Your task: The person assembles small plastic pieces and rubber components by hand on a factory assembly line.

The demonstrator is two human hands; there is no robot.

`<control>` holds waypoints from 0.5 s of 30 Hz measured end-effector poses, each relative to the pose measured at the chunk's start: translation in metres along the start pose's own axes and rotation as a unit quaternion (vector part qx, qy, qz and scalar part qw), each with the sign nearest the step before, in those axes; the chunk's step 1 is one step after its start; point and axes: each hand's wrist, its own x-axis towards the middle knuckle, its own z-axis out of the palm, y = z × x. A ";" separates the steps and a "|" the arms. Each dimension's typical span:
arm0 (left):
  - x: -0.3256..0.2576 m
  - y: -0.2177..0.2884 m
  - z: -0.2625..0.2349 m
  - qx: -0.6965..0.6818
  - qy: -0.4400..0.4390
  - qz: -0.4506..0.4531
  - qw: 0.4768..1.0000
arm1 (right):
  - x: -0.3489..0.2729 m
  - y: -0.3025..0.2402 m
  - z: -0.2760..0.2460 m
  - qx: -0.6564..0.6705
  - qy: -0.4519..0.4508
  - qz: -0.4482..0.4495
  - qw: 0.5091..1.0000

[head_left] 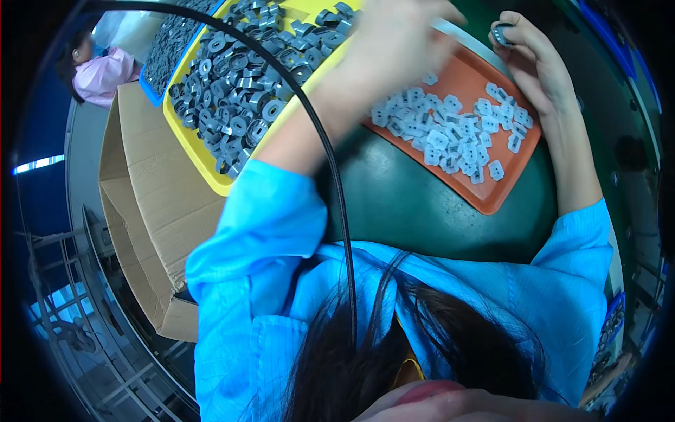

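Between thumb and fingers, my right hand (532,62) pinches a small dark grey plastic part (501,34) above the far right side of an orange tray (485,202). Small translucent white plastic pieces (450,133) lie loose in that tray, some heaped together. Smeared by motion, my left hand (397,46) is over the gap between the orange tray and a yellow tray (211,171); its fingers are too blurred to show whether they hold anything. Many grey ring-shaped plastic parts (239,91) fill the yellow tray.
A green tabletop (415,204) lies under the trays. Left of the yellow tray stand an open cardboard box (165,204) and a blue bin (156,91) of dark small parts. A black cable (329,151) hangs across the view. Another person in pink (104,76) is at the far left.
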 end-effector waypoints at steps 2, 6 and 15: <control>0.007 -0.053 -0.018 0.092 -0.033 -0.083 0.992 | 0.008 -0.005 -0.006 -0.106 0.103 0.026 0.989; -0.050 -0.267 -0.096 0.374 -0.141 -0.091 0.912 | 0.024 -0.012 -0.009 -0.378 0.163 -0.018 0.911; -0.040 -0.189 -0.088 0.342 -0.296 -0.233 0.861 | -0.004 -0.027 0.039 -0.499 0.152 -0.148 0.840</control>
